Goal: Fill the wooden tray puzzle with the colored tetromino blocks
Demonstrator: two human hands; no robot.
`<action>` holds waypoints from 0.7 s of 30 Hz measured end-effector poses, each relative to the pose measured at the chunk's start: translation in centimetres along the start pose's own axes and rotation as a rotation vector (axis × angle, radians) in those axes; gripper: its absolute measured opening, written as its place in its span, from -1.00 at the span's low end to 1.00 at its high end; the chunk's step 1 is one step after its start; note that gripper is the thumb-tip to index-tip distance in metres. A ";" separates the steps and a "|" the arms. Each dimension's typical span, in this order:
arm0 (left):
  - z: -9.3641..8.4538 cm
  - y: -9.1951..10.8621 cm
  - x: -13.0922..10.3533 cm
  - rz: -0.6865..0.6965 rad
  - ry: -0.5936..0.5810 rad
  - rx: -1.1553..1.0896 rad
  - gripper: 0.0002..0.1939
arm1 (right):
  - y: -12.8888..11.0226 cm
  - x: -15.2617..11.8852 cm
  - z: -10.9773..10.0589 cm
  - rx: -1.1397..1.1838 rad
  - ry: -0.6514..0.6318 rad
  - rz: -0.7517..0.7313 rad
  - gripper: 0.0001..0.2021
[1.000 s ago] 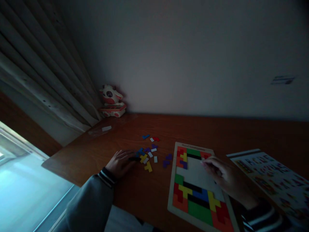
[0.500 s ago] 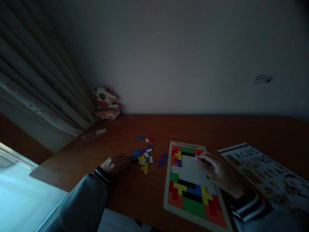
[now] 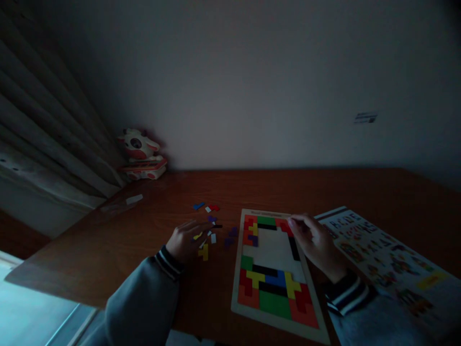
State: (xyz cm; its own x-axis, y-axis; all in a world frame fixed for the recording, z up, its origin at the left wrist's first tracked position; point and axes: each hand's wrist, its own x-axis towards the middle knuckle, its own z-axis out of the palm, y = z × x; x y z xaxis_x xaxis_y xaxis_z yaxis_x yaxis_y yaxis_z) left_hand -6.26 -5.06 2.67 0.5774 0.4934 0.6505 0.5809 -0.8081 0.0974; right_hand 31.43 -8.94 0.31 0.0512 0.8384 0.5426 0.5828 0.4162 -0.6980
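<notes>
My left hand [image 3: 187, 239] reaches over the loose puzzle pieces, its fingers closed on a black bar-shaped puzzle piece [image 3: 218, 226] that sticks out past the fingertips. Partly under that hand lie a yellow piece [image 3: 204, 252] and small white pieces [image 3: 213, 238]. My right hand [image 3: 317, 245] is at the upper right of the wooden puzzle board [image 3: 236, 288], thumb and forefinger pinched together; whether anything is between them is hidden. Close by it, a red piece [image 3: 283, 225] and a black piece [image 3: 294, 249] lie in the board. Coloured pieces fill its top and bottom, around a bare middle.
Purple pieces [image 3: 230, 237] lie left of the board; a blue piece [image 3: 199, 206] and a red piece [image 3: 213, 207] sit farther back. A printed sheet [image 3: 382, 254] lies at right. A cow-shaped toy [image 3: 142, 154] stands near the curtain [image 3: 46, 115].
My left hand has moved right over the pieces and lifted the black piece. My right hand has shifted toward the board's top right corner, uncovering a black piece. The view has turned slightly right.
</notes>
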 end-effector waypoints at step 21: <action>8.7 7.3 6.2 -0.055 -0.030 -0.408 -0.84 | -1.7 -0.2 0.3 0.036 -0.306 -0.064 -0.82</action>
State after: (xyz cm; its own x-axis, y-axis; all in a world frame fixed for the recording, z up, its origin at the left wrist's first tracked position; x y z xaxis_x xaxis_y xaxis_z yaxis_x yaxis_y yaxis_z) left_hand 6.60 -5.09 0.88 0.5717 0.5440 0.6141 0.3397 -0.8383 0.4264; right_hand 30.16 -9.72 1.19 -0.2346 0.8749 0.4237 0.5478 0.4790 -0.6859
